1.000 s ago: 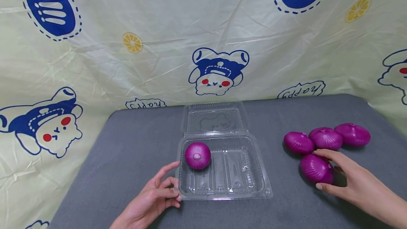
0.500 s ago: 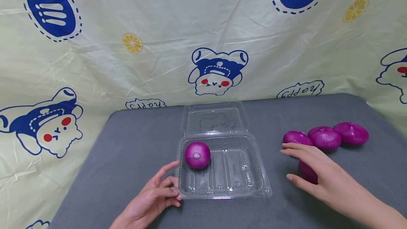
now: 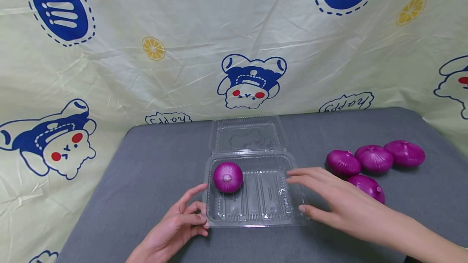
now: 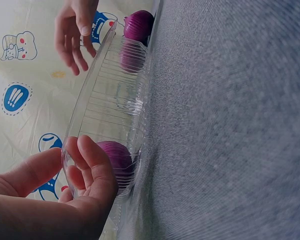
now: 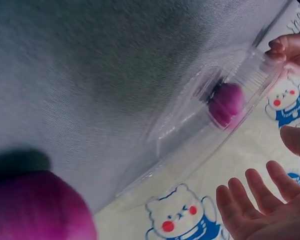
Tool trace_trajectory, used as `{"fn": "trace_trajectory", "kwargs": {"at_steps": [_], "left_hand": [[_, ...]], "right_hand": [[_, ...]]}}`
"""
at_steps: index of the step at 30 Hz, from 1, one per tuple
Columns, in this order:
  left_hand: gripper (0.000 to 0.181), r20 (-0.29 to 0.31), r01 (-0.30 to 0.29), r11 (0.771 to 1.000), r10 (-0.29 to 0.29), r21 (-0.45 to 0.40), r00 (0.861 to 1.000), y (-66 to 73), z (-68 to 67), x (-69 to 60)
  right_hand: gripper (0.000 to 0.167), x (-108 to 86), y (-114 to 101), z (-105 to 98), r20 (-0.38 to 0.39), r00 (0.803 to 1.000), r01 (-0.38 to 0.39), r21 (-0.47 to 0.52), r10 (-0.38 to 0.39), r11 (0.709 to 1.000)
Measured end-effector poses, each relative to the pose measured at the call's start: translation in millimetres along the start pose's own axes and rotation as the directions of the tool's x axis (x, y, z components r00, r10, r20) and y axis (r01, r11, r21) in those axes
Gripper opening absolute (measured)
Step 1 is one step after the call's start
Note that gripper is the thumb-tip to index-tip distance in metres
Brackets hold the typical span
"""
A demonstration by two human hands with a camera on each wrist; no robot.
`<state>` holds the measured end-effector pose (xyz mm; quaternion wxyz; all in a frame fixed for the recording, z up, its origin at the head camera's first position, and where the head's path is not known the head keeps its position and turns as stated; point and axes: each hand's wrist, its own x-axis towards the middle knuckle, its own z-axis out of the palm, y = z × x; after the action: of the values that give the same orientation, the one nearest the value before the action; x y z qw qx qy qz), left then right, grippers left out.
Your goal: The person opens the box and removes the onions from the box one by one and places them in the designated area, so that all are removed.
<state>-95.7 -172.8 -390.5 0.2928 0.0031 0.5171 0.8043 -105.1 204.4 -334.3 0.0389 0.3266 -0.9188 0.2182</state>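
A clear plastic clamshell container (image 3: 256,224) lies with its lid (image 3: 248,135) folded back. In its left part sits a purple onion (image 3: 228,177), seen through the wall in both wrist views. My left hand (image 3: 175,224) pinches the container's left rim; the left wrist view shows thumb and fingers on either side of that rim. My right hand (image 3: 340,198) hovers at the container's right edge with fingers spread and nothing held, as the right wrist view confirms. Behind it, one loose onion (image 3: 369,188) is partly hidden by the hand.
Several more purple onions stand in a row at the right: a left one (image 3: 343,162), a middle one (image 3: 374,159) and a right one (image 3: 405,153). A grey cloth (image 3: 153,165) covers the table. A printed curtain (image 3: 183,80) hangs behind it.
My right hand has let go of the front loose onion and moved left to the container's right edge. That onion stays by the row. The left hand keeps its place.
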Motion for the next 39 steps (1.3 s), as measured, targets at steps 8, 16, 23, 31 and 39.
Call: {"fn": "trace_trajectory", "kwargs": {"at_steps": [8, 16, 23, 31, 39], "left_hand": [[0.08, 0.009, -0.01, 1.0, 0.01, -0.001, 1.0, 0.2, 0.6, -0.8], [0.079, 0.006, -0.006, 1.0, 0.006, -0.001, 1.0, 1.0, 1.2, 0.2], [0.079, 0.004, 0.0, 1.0, 0.0, -0.003, 1.0, 1.0, 0.8, -0.2], [0.077, 0.003, 0.001, 1.0, -0.001, -0.013, 1.0, 1.7, 1.2, 0.1], [0.077, -0.002, 0.018, 0.999, -0.018, -0.03, 1.0, 2.2, 0.6, 0.6]], "right_hand": [[0.054, 24.0, -8, -1, 0.123, 0.988, 0.087, 0.047, -0.092, 0.995], [0.057, 55.6, -13, 1, 0.263, 0.959, 0.073, 0.119, -0.102, 0.99], [0.064, 86.0, -15, 9, 0.353, 0.931, 0.046, 0.144, -0.095, 0.989], [0.073, 111.4, -15, 29, 0.401, 0.914, -0.02, 0.193, -0.06, 0.981], [0.074, 129.6, -16, 48, 0.403, 0.906, 0.03, 0.24, -0.127, 0.97]]}}
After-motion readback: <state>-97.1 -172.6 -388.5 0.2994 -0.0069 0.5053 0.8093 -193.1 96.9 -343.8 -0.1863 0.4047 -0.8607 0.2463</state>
